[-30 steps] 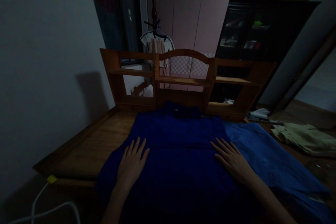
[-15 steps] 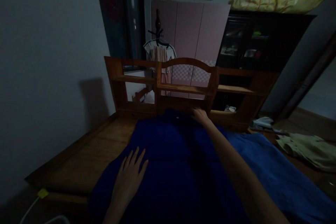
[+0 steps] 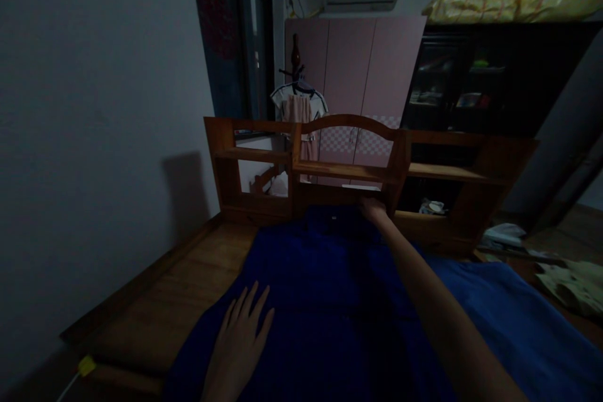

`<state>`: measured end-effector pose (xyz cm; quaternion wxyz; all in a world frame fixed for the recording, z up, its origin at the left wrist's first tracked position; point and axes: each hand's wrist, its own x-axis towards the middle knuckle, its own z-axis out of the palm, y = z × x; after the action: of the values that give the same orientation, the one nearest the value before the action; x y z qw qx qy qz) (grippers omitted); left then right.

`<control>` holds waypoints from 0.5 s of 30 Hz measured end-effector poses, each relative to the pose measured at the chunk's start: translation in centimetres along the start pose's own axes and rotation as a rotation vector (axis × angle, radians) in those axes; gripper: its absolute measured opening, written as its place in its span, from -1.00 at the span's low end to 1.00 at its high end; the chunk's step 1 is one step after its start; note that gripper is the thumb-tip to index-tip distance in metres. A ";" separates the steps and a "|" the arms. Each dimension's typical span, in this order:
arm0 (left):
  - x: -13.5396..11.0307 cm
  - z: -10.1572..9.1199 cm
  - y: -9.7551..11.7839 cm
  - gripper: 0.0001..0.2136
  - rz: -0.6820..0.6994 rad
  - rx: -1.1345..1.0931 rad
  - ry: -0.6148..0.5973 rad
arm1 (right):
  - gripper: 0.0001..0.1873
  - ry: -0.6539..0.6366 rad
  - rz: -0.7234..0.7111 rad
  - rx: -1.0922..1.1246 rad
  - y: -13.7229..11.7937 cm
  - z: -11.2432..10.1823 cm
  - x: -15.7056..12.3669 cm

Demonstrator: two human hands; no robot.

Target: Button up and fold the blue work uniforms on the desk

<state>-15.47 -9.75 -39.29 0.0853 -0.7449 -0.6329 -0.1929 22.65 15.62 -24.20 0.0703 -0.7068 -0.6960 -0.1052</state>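
A dark blue garment [image 3: 330,301] lies spread over a wooden bed frame [image 3: 188,276]. My left hand [image 3: 242,333] rests flat on its near left part, fingers stretched out. My right arm reaches far forward, and my right hand [image 3: 373,208] is at the garment's collar, close to the wooden headboard [image 3: 348,163]. Its fingers seem curled on the collar's edge, though the dim light hides the grip.
A white wall runs along the left. Behind the headboard stand a clothes rack [image 3: 296,100], pink wardrobe doors [image 3: 358,69] and a dark cabinet [image 3: 490,81] with bedding on top. A pale green cloth [image 3: 570,282] lies at the right. A yellow plug [image 3: 86,365] sits at the bed's near left corner.
My right hand left the middle of the garment and reached forward to the collar by the headboard. My left hand stayed flat. The view tilted up and shifted slightly.
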 end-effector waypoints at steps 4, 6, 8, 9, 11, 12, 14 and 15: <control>0.0 -0.2 0.1 -0.49 -0.005 0.010 0.003 | -0.68 -0.037 0.082 0.074 -0.1 0.3 0.7; 0.0 -0.3 0.2 -0.49 -0.002 0.013 0.000 | -0.69 -0.025 0.067 0.112 0.1 0.1 0.5; 0.0 -0.4 0.2 -0.49 -0.001 0.012 -0.001 | -0.69 0.014 0.018 0.142 0.4 -0.2 -0.1; 0.0 -0.4 0.2 -0.49 -0.002 0.011 0.001 | -0.67 0.034 -0.020 0.152 0.6 -0.4 -0.7; 0.0 -0.3 0.2 -0.49 -0.007 0.006 0.003 | -0.61 0.050 -0.127 0.161 0.8 -0.8 -1.9; 0.0 -0.3 0.2 -0.49 -0.010 0.003 0.004 | -0.57 0.038 -0.192 0.159 0.8 -0.8 -2.6; 0.0 -0.3 0.2 -0.49 -0.013 -0.002 0.001 | -0.55 -0.032 -0.319 0.139 0.7 -0.6 -3.8; 0.0 -0.3 0.2 -0.49 -0.012 -0.003 -0.002 | -0.54 -0.078 -0.369 0.121 0.6 -0.4 -4.3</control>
<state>-15.34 -9.93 -38.97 0.0826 -0.7415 -0.6370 -0.1937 23.18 11.38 -24.87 0.0651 -0.5654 -0.8209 -0.0470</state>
